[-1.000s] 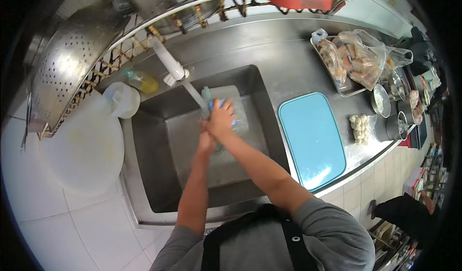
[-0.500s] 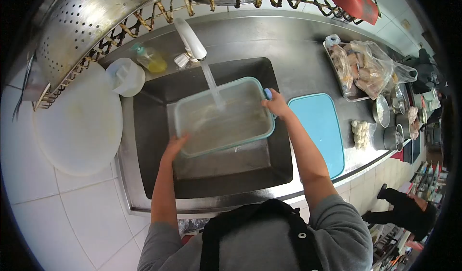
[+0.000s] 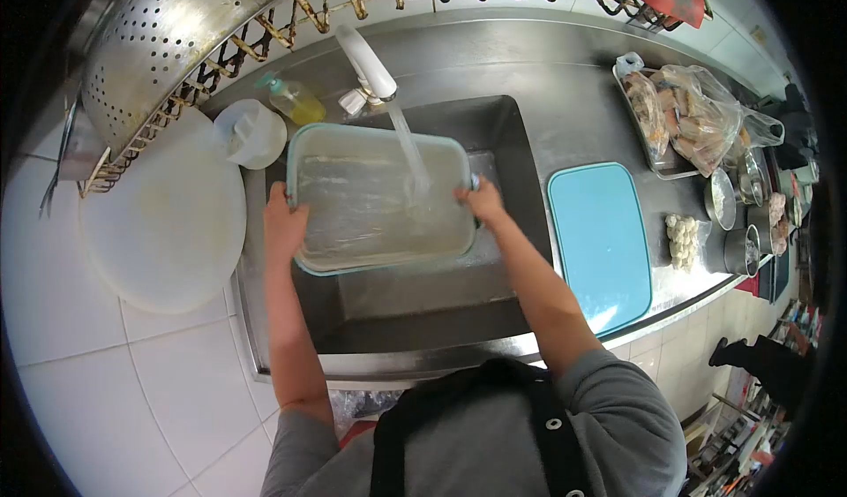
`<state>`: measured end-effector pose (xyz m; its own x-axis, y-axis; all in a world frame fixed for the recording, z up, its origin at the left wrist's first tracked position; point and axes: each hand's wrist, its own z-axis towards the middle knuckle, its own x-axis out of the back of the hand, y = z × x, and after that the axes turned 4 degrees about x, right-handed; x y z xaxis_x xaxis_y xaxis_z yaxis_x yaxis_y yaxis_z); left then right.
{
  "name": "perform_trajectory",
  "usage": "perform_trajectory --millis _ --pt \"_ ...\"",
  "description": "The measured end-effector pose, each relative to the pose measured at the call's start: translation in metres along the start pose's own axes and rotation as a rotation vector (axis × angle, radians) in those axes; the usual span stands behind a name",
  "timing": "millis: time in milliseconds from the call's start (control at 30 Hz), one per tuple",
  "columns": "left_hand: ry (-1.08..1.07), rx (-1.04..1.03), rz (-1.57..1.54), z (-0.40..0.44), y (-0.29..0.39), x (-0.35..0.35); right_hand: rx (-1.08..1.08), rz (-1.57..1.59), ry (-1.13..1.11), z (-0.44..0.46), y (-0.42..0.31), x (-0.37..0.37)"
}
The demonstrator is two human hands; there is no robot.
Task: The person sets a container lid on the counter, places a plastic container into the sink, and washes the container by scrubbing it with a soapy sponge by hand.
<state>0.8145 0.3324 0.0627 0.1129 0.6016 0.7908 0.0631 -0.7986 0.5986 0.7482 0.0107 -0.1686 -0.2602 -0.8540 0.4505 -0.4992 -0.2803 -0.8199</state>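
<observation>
A large clear container (image 3: 379, 197) with a pale teal rim is held up in the steel sink (image 3: 520, 223). Water from the white faucet (image 3: 366, 64) runs into it. My left hand (image 3: 284, 223) is closed on its left edge, and my right hand (image 3: 482, 200) grips its right edge, with a bit of something blue showing at the fingers. To the right of the sink a flat blue lid (image 3: 600, 241) lies on the counter.
Left of the sink are a round white board (image 3: 163, 223), a white tub (image 3: 256, 135) and a soap bottle (image 3: 296, 101). At right stand a tray of bagged meat (image 3: 688, 113), a bag of white pieces (image 3: 682, 239) and metal bowls (image 3: 721, 199). A person (image 3: 768, 365) is far right.
The container, first low in the sink under both hands, came up between them, then shifted left and levelled out. My left hand went from its lower left corner to its left edge.
</observation>
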Motion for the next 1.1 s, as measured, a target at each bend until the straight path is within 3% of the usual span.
perform_trajectory --millis 100,167,200,233,367,467,567,633,700,767,833,933,1033,1067,1100 --pt "0.087 -0.062 0.164 0.02 -0.078 -0.039 0.231 -0.337 0.104 -0.002 -0.07 0.07" --pt "-0.239 0.18 -0.097 0.036 -0.131 -0.094 0.348 -0.512 0.114 -0.013 -0.132 0.109" --pt "-0.248 0.212 -0.065 0.041 -0.15 -0.134 0.387 -0.563 0.114 -0.018 -0.157 0.122" --pt "-0.258 0.242 -0.031 0.039 -0.153 -0.166 0.424 -0.614 0.115 -0.025 -0.18 0.13" --pt "-0.433 0.452 -0.411 0.009 -0.087 -0.243 0.588 -0.794 0.192 -0.053 -0.229 0.153" --pt "-0.131 0.293 -0.524 -0.004 -0.065 -0.286 0.544 -0.815 0.221 -0.073 -0.241 0.173" --pt "0.329 -0.066 0.107 -0.032 -0.012 -0.257 0.563 -0.812 0.271 -0.071 -0.226 0.178" --pt "0.346 -0.199 -0.233 -0.013 0.006 -0.221 0.551 -0.763 0.276 -0.068 -0.216 0.17" --pt "0.399 -0.305 -0.343 0.053 -0.004 -0.205 0.531 -0.704 0.264 -0.063 -0.202 0.161" --pt "0.27 -0.169 -0.45 0.112 0.0 -0.169 0.511 -0.64 0.25 -0.052 -0.185 0.158" --pt "0.333 -0.218 -0.285 0.162 -0.003 -0.151 0.414 -0.54 0.217 -0.043 -0.156 0.153" --pt "0.018 -0.196 -0.183 0.219 -0.013 -0.131 0.333 -0.33 0.17 -0.034 -0.099 0.141" --pt "-0.323 0.172 -0.486 0.232 -0.001 -0.119 0.249 0.081 0.093 -0.029 -0.027 0.107" --pt "-0.467 0.149 -0.654 0.266 -0.026 -0.136 0.215 0.245 0.063 -0.031 -0.01 0.099" --pt "-0.462 0.141 -0.654 0.265 -0.023 -0.14 0.189 0.31 0.051 -0.039 -0.001 0.094"
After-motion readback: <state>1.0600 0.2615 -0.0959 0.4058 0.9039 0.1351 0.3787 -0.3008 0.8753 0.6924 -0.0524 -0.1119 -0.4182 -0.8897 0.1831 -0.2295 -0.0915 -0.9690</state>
